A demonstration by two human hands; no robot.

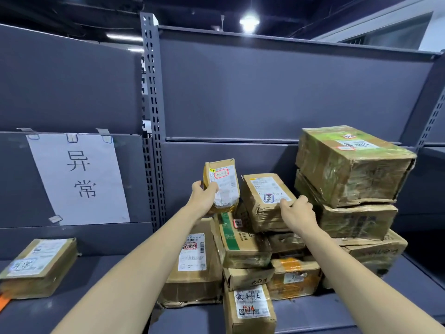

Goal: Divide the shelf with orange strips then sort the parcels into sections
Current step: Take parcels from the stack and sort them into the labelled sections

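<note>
My left hand (204, 195) grips a small yellow padded parcel (225, 184) with a white label, holding it upright above the pile. My right hand (297, 212) grips the near corner of a small brown cardboard box (263, 201) that lies tilted on top of the heap. Under them, several taped cardboard parcels (243, 244) are piled on the grey shelf (108, 307). One flat brown parcel (39, 266) lies alone at the far left. An end of an orange strip (3, 301) shows at the left edge.
Three large worn boxes (354, 165) are stacked at the right of the pile. A white paper sign (79, 177) with two characters is taped to the left back panel. A perforated grey upright (153, 116) separates the two shelf bays.
</note>
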